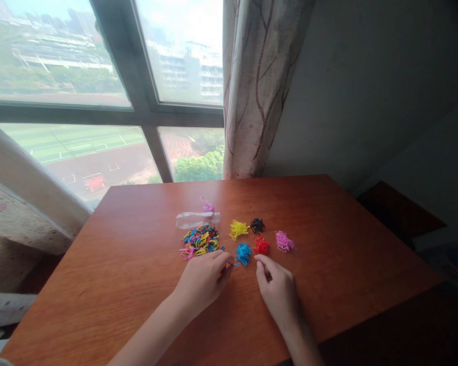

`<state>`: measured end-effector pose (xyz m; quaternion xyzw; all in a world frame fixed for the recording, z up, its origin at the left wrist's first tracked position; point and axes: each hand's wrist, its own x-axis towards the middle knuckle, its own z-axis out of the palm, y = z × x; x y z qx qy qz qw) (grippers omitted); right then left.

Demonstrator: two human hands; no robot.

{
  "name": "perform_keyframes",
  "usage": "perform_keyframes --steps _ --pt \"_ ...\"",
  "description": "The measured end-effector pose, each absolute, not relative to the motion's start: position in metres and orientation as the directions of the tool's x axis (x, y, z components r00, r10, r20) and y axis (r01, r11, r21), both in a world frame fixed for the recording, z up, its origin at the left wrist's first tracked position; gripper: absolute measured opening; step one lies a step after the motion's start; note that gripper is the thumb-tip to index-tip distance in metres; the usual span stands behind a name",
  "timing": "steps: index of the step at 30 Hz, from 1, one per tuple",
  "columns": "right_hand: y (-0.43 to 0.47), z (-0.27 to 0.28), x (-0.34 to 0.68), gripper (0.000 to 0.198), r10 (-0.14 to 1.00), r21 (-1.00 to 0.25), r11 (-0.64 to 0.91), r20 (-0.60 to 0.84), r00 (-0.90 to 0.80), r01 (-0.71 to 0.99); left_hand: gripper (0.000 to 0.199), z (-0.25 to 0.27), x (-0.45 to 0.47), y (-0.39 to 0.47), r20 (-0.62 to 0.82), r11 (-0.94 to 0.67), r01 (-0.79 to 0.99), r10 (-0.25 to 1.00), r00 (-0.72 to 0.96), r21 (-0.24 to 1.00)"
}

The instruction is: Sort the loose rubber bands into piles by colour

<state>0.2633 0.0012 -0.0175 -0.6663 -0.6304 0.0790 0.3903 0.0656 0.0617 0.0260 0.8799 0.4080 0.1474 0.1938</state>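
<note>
My left hand (208, 277) is pinched shut on a blue rubber band (236, 264), whose end pokes out at the fingertips beside the blue pile of rubber bands (243, 253). Just behind that hand lies a mixed heap of rubber bands (202, 241) in several colours. My right hand (277, 282) is closed, thumb and forefinger together, just in front of the red pile of rubber bands (261, 245); whatever it may hold is too small to make out. Farther back are a yellow pile (238, 230) and a black pile (257, 225), with a pink pile (284, 241) to the right.
A clear plastic bottle-shaped container (194, 220) lies on its side behind the mixed heap, with a pink-purple cap or charm (208, 207) touching or close behind it. The brown wooden table (110, 284) meets a window (191, 152) and curtain (252, 101) at the back.
</note>
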Motion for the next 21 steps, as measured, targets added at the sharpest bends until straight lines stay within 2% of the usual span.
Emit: perform_keyframes --steps 14,21 --pt "0.0 -0.016 0.261 0.028 0.904 -0.603 0.135 0.4 0.151 0.786 0.015 0.026 0.09 0.07 0.107 -0.646 0.672 0.745 0.658 0.364" --pt "-0.001 -0.015 0.261 0.027 0.903 -0.609 0.144 0.403 0.147 0.78 0.02 0.025 0.078 0.068 0.115 -0.623 0.712 0.773 0.624 0.324"
